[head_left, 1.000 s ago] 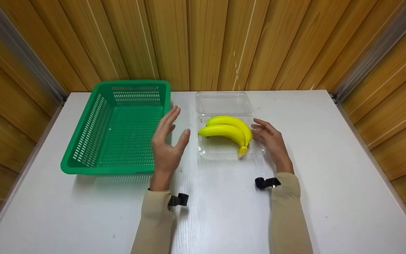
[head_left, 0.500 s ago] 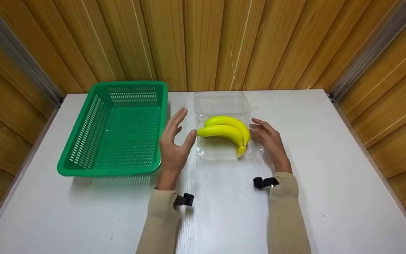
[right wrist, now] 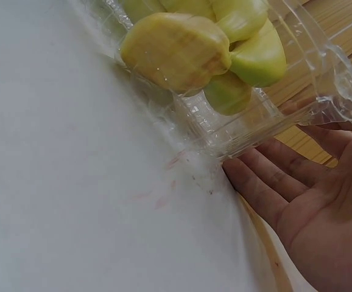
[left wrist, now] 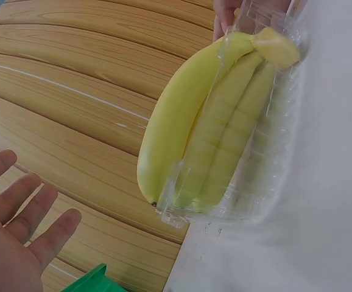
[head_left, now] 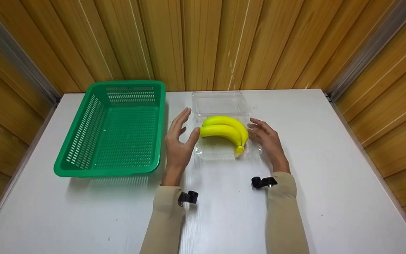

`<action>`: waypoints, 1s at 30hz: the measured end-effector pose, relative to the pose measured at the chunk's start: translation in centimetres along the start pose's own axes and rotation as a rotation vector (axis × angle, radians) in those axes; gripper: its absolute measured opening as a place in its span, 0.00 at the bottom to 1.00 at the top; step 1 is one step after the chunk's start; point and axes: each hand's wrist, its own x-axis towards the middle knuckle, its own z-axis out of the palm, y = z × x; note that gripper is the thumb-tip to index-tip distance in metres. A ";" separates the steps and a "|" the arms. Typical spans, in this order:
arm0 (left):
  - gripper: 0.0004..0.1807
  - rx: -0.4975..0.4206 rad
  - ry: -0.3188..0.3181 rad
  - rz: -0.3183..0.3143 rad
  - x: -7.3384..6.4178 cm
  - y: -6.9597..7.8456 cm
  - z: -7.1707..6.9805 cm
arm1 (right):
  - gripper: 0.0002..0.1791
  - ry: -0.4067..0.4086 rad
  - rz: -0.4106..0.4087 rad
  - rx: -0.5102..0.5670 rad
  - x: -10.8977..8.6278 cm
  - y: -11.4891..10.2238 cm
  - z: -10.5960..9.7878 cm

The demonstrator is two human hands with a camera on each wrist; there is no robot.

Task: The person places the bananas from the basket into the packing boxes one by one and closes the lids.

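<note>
Sleeves: two tan sleeves (head_left: 282,211) came in at the bottom of the frame over the white bench (head_left: 220,225), a small black camera (head_left: 190,197) at the left cuff and its twin at the right.
Left hand: the left hand (head_left: 179,150) stood just left of centre, fingers long and thumb spread away from them, gripping nothing; the left wrist view showed it apart from the fruit.
Right hand: the right hand (head_left: 270,146), right of centre, had its fingers extended at the box's right end, not wrapped round it; whether a fingertip touched the plastic I couldn't tell.
Bananas: the yellow bunch (head_left: 224,131) lay at the centre of the frame in the box, stem toward the lower right, its top above the rim. Getting it inside looked done to me.
Clear box: the clear plastic box (head_left: 217,151) sat flat beneath the fruit, between both hands.
Basket: a green mesh basket (head_left: 106,173) filled the left of the frame.
Lid: the lid (head_left: 220,105), upper centre, was folded back behind the bananas, so covering them was not done.
Wall: wood-patterned panels (head_left: 201,46) spanned the top.
</note>
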 end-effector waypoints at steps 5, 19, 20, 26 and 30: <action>0.30 0.000 -0.002 -0.043 0.1 -0.4 0.2 | 0.26 -0.020 -0.011 0.012 -0.1 0.0 0.1; 0.30 -0.017 -0.016 -0.101 0.1 -2.1 0.7 | 0.26 -0.028 -0.002 0.024 -0.2 -0.2 0.2; 0.30 -0.017 -0.018 -0.112 0.1 -2.2 0.8 | 0.26 -0.028 -0.003 0.024 -0.2 -0.2 0.1; 0.30 -0.025 -0.034 -0.157 -0.2 -2.8 1.3 | 0.26 -0.026 -0.007 0.025 -0.1 0.0 0.0; 0.30 -0.020 -0.050 -0.165 -0.4 -3.2 1.6 | 0.26 -0.020 -0.014 0.020 -0.2 0.0 -0.1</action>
